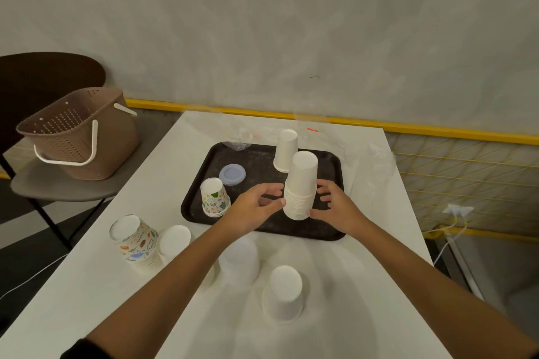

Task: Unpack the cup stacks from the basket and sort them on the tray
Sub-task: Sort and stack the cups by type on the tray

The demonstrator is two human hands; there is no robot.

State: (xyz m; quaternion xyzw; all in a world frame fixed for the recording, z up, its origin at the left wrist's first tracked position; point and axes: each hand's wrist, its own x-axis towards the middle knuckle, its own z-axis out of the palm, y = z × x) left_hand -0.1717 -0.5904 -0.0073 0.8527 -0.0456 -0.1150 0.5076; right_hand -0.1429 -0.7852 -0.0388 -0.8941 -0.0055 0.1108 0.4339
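Observation:
A tall stack of white cups [302,183] stands upside down on the black tray [262,160]. My left hand [253,208] and my right hand [337,207] hold it from either side, thumbs and curled fingertips on its lower part. Also on the tray are a second white stack [286,151], a short patterned stack [214,198] and a blue lid [232,174]. On the table in front of the tray stand a patterned stack [135,239] and three white stacks [175,242], [240,261], [284,291]. The brown basket [75,137] sits on a chair at the left.
The white table [364,285] ends close behind the tray, near a wall with a yellow strip. Crumpled clear plastic [239,138] lies at the tray's far edge and more [379,154] lies at the right. The chair [58,186] stands beside the table's left edge.

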